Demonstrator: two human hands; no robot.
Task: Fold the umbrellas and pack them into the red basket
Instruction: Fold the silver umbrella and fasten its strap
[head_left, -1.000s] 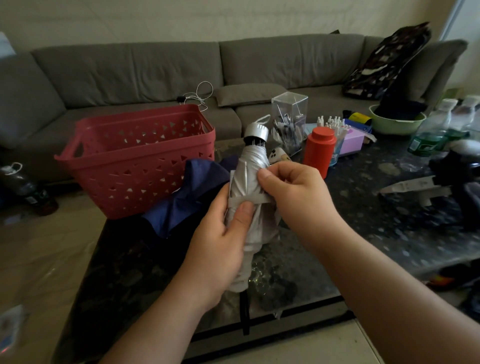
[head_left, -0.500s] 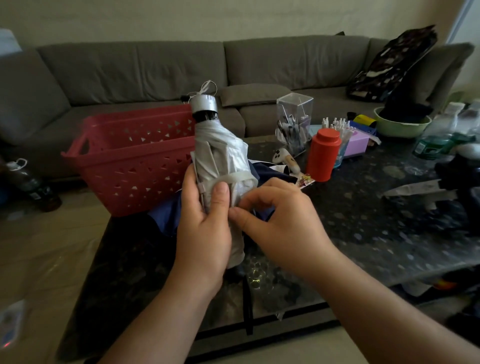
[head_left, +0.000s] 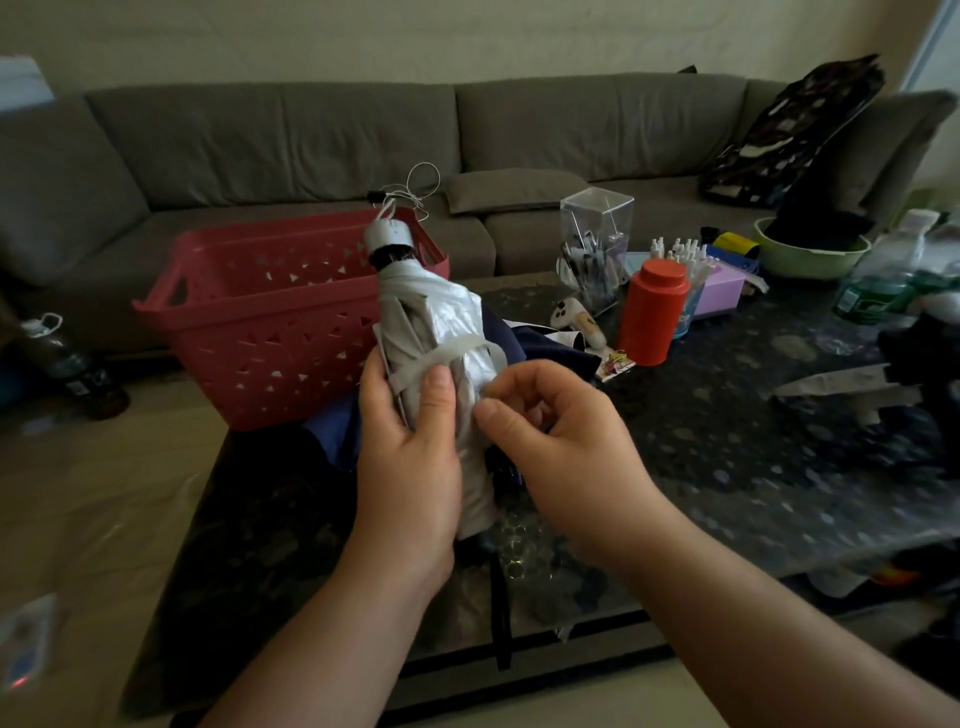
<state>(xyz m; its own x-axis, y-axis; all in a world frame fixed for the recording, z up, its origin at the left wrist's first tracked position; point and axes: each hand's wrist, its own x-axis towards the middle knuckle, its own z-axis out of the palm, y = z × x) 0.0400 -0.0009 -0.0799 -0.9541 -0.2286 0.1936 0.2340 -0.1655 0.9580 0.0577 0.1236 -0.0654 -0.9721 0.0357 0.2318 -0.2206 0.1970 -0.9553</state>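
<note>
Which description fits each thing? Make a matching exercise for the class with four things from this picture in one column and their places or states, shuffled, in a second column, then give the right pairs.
Things
1. silver umbrella
2. red basket
3. orange bottle
4. navy umbrella

Places or states
A. lies crumpled on the table
B. stands capped near the clear pen box
C. folded, held upright in the left hand
D. sits on the table's far left corner

Pairs: 1-C, 2-D, 3-B, 4-A
</note>
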